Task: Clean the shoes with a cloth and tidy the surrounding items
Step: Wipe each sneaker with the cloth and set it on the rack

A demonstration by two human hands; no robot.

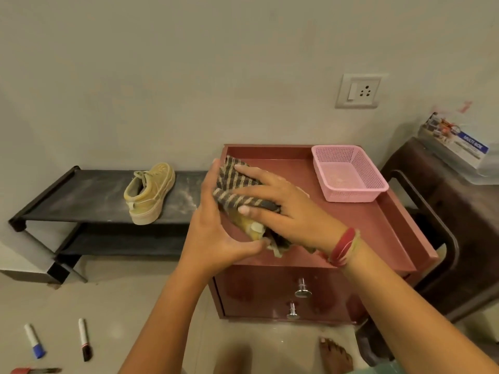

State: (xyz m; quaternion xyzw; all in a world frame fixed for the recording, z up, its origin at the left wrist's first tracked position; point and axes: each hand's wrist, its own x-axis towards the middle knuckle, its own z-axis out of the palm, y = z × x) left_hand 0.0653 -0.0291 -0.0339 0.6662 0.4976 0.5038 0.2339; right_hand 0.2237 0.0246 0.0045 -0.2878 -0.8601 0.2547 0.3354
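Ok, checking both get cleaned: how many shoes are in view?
2. One shoe stands on the black rack; the other shoe, mostly under the striped cloth, is held by the left hand and right hand above the red cabinet.

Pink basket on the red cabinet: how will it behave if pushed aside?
The pink basket looks like thin mesh plastic and seems empty, so probably light and quick to slide on the smooth cabinet top. Low and wide, it seems unlikely to tip.
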